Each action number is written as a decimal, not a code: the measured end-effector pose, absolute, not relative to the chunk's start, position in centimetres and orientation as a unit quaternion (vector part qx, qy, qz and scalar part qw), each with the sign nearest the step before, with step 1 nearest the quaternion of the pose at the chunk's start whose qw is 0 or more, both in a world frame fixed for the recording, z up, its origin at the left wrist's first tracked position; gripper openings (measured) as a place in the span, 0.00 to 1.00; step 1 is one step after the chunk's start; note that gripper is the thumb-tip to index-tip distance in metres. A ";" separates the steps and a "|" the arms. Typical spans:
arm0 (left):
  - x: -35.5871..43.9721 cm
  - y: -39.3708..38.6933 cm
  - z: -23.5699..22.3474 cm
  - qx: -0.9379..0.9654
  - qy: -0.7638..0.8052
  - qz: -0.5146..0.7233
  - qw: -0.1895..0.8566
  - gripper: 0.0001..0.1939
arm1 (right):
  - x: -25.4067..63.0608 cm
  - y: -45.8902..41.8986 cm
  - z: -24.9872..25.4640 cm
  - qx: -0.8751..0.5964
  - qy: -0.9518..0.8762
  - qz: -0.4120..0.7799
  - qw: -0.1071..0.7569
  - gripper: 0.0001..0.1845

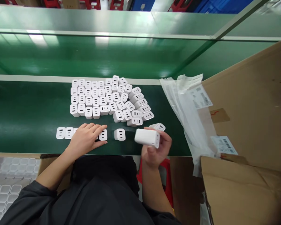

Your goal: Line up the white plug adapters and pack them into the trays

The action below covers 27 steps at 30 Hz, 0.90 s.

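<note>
My right hand (155, 149) is closed around a white charger (147, 137), held tilted above the green table (32, 115) with its slotted end turned right. Another white charger (159, 126) lies just behind that hand. My left hand (87, 137) lies over a short row of upright chargers (65, 133), its fingers stretched along the back and the thumb at the front. It hides the middle of the row. Between the hands stands a single charger (120, 134). Farther back is a large group of chargers (96, 97), orderly at the left and leaning at the right.
At the right stand a large cardboard box (253, 109) and white plastic wrapping (189, 115) with labels, hanging over the table edge. White compartment trays (4, 197) are at the lower left. A raised ledge (84, 22) runs behind the table. A red stool (167, 178) is below.
</note>
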State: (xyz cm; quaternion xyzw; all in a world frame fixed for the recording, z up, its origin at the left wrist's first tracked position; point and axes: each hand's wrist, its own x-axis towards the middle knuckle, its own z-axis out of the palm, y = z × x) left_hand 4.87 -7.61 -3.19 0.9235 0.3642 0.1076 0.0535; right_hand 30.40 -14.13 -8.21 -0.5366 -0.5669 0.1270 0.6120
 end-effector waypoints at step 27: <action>-5.9 -8.0 -7.0 0.627 0.533 0.504 0.262 0.28 | 26.3 -12.3 -7.0 -0.485 -0.777 -0.026 0.400 0.32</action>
